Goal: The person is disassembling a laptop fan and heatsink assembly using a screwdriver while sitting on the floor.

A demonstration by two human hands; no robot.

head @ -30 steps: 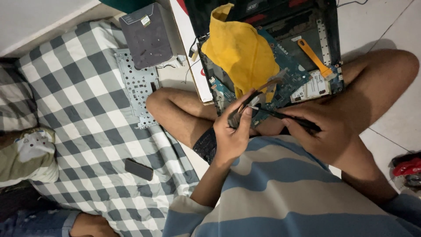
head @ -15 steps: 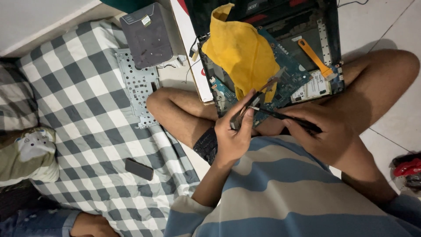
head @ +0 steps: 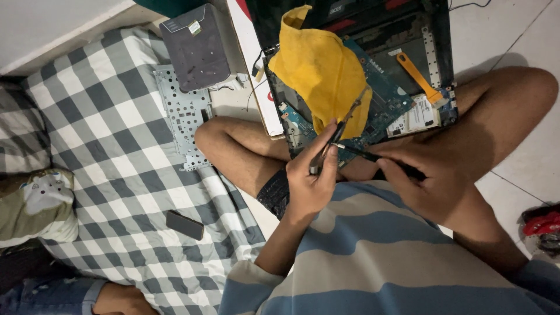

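L hand (head: pixel 312 184): fingers pinched on 1 tweezers (head: pixel 337 135), long axis slanting up-right, tip at yellow cloth (head: pixel 319 67) edge.
R hand (head: pixel 434 184): fingers curled round 1 dark tool (head: pixel 363 154), lying near-level, tip pointing left twd tweezers.
Board: 1 opened laptop (head: pixel 402 87) on lap, under both tips.
Mat: 1 phone (head: pixel 184 224).

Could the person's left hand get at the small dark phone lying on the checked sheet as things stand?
Probably yes. The phone lies bare on the checked sheet, on the left hand's own side, with nothing on it or between. But that hand is closed on a thin tool, so it would likely have to put that down first.
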